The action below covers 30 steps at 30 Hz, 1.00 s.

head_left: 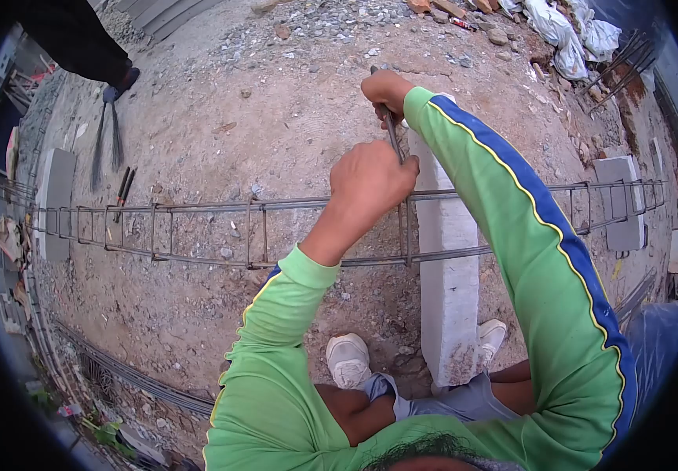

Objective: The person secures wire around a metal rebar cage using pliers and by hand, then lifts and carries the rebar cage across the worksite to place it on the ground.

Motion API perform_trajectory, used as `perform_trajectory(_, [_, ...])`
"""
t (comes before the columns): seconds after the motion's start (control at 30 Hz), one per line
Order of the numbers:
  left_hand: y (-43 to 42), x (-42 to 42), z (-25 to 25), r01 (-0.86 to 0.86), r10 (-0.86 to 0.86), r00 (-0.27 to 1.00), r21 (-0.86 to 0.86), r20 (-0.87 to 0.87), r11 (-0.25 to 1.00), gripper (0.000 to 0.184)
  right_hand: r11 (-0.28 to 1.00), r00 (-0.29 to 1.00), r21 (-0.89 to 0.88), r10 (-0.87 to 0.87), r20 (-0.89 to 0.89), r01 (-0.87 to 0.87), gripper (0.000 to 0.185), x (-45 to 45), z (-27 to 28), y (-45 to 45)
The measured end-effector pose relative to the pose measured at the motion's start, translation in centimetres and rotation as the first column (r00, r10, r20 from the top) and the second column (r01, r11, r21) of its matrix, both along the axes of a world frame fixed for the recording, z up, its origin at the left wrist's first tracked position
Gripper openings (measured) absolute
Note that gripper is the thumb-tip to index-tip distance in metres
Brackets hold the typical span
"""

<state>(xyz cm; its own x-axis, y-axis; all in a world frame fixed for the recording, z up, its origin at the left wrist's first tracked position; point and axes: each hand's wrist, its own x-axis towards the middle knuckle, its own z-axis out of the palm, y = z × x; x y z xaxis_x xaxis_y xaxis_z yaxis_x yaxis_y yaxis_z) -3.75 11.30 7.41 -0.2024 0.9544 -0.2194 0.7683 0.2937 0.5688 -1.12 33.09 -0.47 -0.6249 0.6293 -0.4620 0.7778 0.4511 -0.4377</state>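
Observation:
A long rebar cage (292, 204) of thin bars and square stirrups crosses the view from left to right, resting on a pale block (449, 290) in the middle. Just above its upper bars, my left hand (370, 179) is closed around a dark metal rod (392, 133), beside a stirrup. Farther up the same rod, my right hand (388, 93) is closed near its top end. The rod stands slightly tilted, and its lower end is hidden by my left hand.
Pale blocks stand under the cage at the left (56, 204) and right (620, 202). Pliers (125, 187) and wire bundles (107, 145) lie at the left, near a person's dark-clothed leg (80, 39). Long bars (143, 381) lie at the lower left. White sacks (563, 35) are upper right.

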Motion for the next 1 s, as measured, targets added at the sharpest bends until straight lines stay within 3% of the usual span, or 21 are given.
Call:
perform_trajectory(0.07, [2.1, -0.4, -1.4, -0.108, 0.114, 0.993, 0.19, -0.021, 0.976, 0.049, 0.857, 0.901, 0.278, 0.406, 0.15, -0.433, 0.028, 1.1, 3.1, -0.4])
perform_trajectory(0.1, [3.5, -0.8, -2.4, -0.103, 0.107, 0.994, 0.197, -0.012, 0.975, 0.049, 0.85, 0.934, 0.393, 0.291, 0.206, -0.351, 0.03, 0.6, 3.7, -0.7])
perform_trajectory(0.17, [5.7, -1.1, -3.9, -0.001, -0.001, 0.892, 0.005, 0.453, 1.0, 0.04, 0.813, 0.954, 0.514, 0.162, 0.251, -0.273, 0.033, 0.1, 4.5, -0.5])
perform_trajectory(0.2, [5.6, 0.1, -3.9, -0.094, 0.139, 0.623, -0.103, 0.77, 0.99, 0.029, 0.865, 0.986, 0.493, 0.012, 0.166, -0.093, 0.037, -0.2, 4.9, -0.7])
perform_trajectory(0.23, [5.8, 0.9, -3.8, -0.094, 0.135, 0.623, -0.098, 0.77, 0.991, 0.029, 0.887, 0.986, 0.453, -0.142, 0.083, 0.09, 0.042, -0.4, 5.2, -0.9])
perform_trajectory(0.27, [5.8, 1.6, -3.7, -0.214, 0.226, 0.467, -0.139, 0.855, 0.967, 0.027, 0.884, 0.993, 0.461, -0.11, 0.047, 0.076, 0.058, -0.2, 5.6, -1.0])
perform_trajectory(0.3, [5.7, 2.1, -3.9, -0.321, 0.298, 0.287, -0.202, 0.91, 0.925, 0.025, 0.886, 0.993, 0.456, -0.111, 0.049, 0.076, 0.058, 0.2, 5.7, -1.5])
perform_trajectory(0.4, [6.0, 1.9, -3.6, -0.328, 0.313, 0.244, -0.225, 0.918, 0.917, 0.028, 0.795, 0.952, 0.534, -0.178, -0.249, 0.288, 0.067, 1.1, 7.3, -2.6])
perform_trajectory(0.47, [6.1, 1.5, -3.8, -0.247, 0.274, 0.157, -0.231, 0.949, 0.941, 0.036, 0.941, 0.854, -0.038, -0.323, -0.409, 0.337, 0.074, 4.0, 12.6, -5.5])
perform_trajectory(0.5, [6.3, 1.3, -3.9, -0.245, 0.272, 0.162, -0.228, 0.949, 0.942, 0.036, 0.927, 0.779, -0.147, -0.37, -0.507, 0.344, 0.067, 5.1, 12.4, -4.4])
perform_trajectory(0.57, [6.5, 1.1, -3.9, -0.037, 0.182, 0.139, -0.179, 0.973, 0.983, 0.037, 0.888, 0.513, -0.403, -0.457, -0.727, 0.222, 0.06, 6.9, 10.4, -1.8])
perform_trajectory(0.63, [6.3, 0.8, -3.7, 0.059, 0.105, 0.14, -0.114, 0.985, 0.992, 0.038, 0.734, 0.185, -0.677, -0.659, -0.729, -0.053, 0.05, 7.8, 11.1, -2.9])
perform_trajectory(0.7, [6.4, 0.4, -4.1, 0.222, 0.017, 0.084, -0.035, 0.996, 0.974, 0.041, 0.612, 0.134, -0.685, -0.7, -0.702, -0.396, 0.045, 8.4, 11.2, -3.8])
perform_trajectory(0.73, [6.5, 0.2, -4.2, 0.223, 0.016, 0.086, -0.035, 0.996, 0.974, 0.041, 0.613, 0.131, -0.684, -0.699, -0.703, -0.396, 0.045, 8.3, 10.9, -3.2])
perform_trajectory(0.83, [6.4, 0.4, -4.1, 0.275, -0.051, 0.09, 0.024, 0.995, 0.961, 0.035, 0.681, 0.165, -0.686, -0.669, -0.725, -0.256, 0.031, 7.3, 11.1, -3.3])
perform_trajectory(0.87, [6.4, 1.0, -3.7, 0.21, -0.108, 0.203, 0.064, 0.973, 0.976, 0.031, 0.747, 0.093, -0.66, -0.665, -0.741, 0.081, 0.026, 7.2, 12.0, -4.7])
perform_trajectory(0.9, [6.4, 1.4, -3.0, 0.15, -0.157, 0.315, 0.114, 0.936, 0.982, 0.028, 0.709, 0.028, -0.572, -0.637, -0.77, 0.413, 0.022, 7.3, 12.7, -6.2])
perform_trajectory(0.93, [6.3, 1.3, -1.9, 0.201, -0.18, 0.474, 0.093, 0.862, 0.975, 0.031, 0.676, -0.071, -0.559, -0.605, -0.793, 0.48, 0.019, 8.1, 12.7, -6.8])
perform_trajectory(0.97, [6.3, 1.7, -1.2, 0.195, -0.186, 0.472, 0.104, 0.862, 0.975, 0.031, 0.694, -0.153, -0.54, -0.54, -0.828, 0.476, 0.018, 9.3, 12.4, -7.5])
perform_trajectory(1.0, [6.1, 2.6, -0.9, 0.21, -0.239, 0.582, 0.14, 0.777, 0.968, 0.034, 0.647, -0.26, -0.599, -0.548, -0.795, 0.471, 0.018, 10.5, 12.5, -8.5])
